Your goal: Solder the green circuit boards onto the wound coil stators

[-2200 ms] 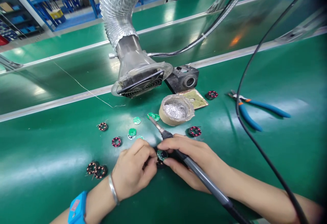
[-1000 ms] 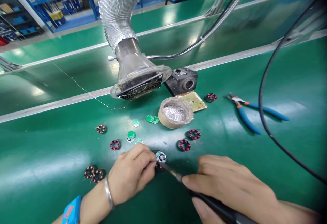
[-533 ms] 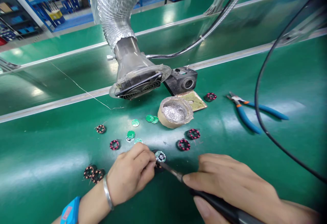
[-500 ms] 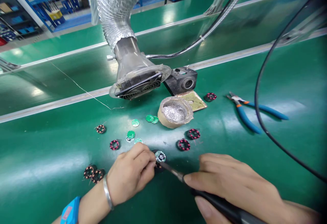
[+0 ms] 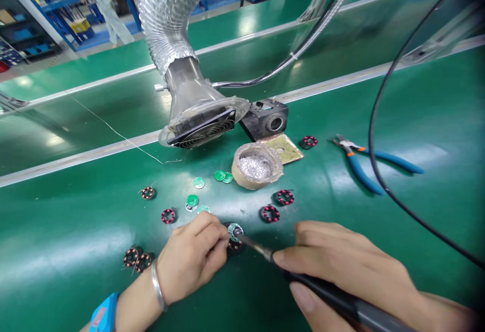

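Observation:
My right hand (image 5: 348, 271) is closed round the black handle of a soldering iron (image 5: 322, 287). The iron's tip rests at a small round circuit board (image 5: 235, 232), which sits on a dark motor stator with copper windings (image 5: 236, 245). My left hand (image 5: 195, 258) is closed in a pinch at the left edge of the board and stator; its fingertips hide what lies between them. Pink-wound stators (image 5: 270, 214) lie just beyond the iron. Several green round boards (image 5: 192, 200) lie beyond my left hand, with copper-wound stators (image 5: 144, 262) to its left.
A fume extractor hood (image 5: 206, 125) on a foil duct hangs over the bench. Below it stand a tub of silvery solder bits (image 5: 255, 165), a yellow sponge (image 5: 284, 149) and a black iron holder (image 5: 269, 120). Blue-handled cutters (image 5: 359, 165) and a black cable (image 5: 375, 135) are at right.
The iron's tip has shifted slightly up and left, onto the middle of the round board. My left hand keeps its pinch. A person in the background has come further into view.

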Demonstrator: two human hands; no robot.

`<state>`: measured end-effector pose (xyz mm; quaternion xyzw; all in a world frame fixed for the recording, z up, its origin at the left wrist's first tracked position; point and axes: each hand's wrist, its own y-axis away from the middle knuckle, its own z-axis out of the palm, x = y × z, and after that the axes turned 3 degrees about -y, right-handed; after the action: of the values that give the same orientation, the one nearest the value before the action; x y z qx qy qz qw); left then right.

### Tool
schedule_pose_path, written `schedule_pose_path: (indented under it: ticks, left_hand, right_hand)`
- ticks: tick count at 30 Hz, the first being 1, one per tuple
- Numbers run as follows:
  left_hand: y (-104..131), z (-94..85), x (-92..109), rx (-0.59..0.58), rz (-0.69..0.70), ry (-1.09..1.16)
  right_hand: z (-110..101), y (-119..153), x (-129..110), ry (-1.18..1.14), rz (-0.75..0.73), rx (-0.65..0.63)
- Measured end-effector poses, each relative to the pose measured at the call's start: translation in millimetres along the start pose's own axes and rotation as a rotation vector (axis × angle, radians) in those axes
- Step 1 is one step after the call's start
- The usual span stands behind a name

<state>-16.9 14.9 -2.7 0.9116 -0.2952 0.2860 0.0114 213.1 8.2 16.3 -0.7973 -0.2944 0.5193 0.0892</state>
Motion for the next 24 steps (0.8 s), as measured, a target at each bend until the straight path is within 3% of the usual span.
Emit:
schedule_pose_path:
  ticks: [6, 13, 17, 20, 24]
  left_hand:
    - [-2, -1.8, -1, -0.014, 0.000, 0.057]
    - [-2, 2.1, -5, 0.026, -0.041, 0.185]
    - [-2, 2.1, -2, 0.037, -0.121, 0.263]
    - [-4, 1.4, 2, 0.006, -0.255, 0.330]
    - [-8, 1.3, 5, -0.043, -0.404, 0.383]
  right_hand:
    - [9, -11, 23, 0.010, -0.161, 0.066]
    - [25, -9, 43, 0.000, -0.090, -0.355]
    - [26, -7, 44, 0.004, -0.109, -0.312]
    - [26, -8, 41, 0.035, -0.144, -0.256]
    - [26, -6, 41, 0.046, -0.129, -0.282]
